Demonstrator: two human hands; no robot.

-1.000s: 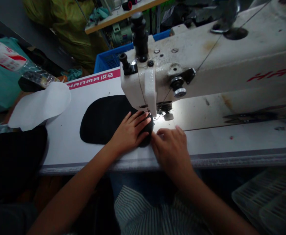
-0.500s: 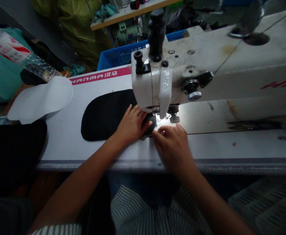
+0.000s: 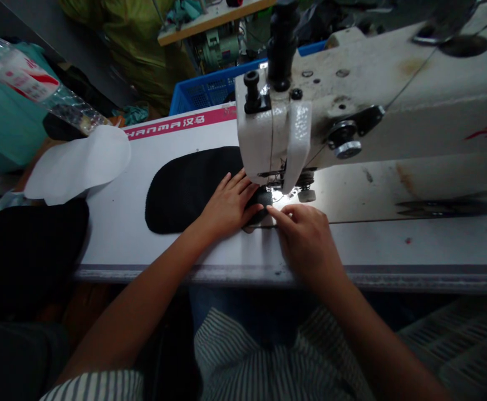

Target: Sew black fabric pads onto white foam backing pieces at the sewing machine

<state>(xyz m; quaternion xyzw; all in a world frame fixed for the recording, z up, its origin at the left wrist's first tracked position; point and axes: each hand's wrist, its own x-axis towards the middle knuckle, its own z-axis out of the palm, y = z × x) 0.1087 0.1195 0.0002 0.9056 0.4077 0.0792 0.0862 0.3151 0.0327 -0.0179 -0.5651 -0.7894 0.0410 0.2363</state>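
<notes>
A black insole-shaped fabric piece [image 3: 185, 192] lies flat on the sewing machine table, its right end under the lit needle area of the white sewing machine [image 3: 260, 133]. My left hand [image 3: 229, 203] rests on it, palm down and fingers spread, close to the presser foot. At the fabric's right end, my right hand [image 3: 310, 239] has curled fingers, with its thumb and forefinger closed at the edge. The machine head hides part of the fabric and the stitching point.
White cut pieces [image 3: 80, 161] and a black piece [image 3: 34, 250] lie at the left, near a plastic bottle [image 3: 30, 78]. Dark snips [image 3: 431, 208] lie right, under the machine arm. A blue crate [image 3: 203, 92] stands behind the table.
The whole view has shifted slightly. The right hand's fingertips have moved up a little along the fabric's end, while the left hand keeps lying flat on the piece.
</notes>
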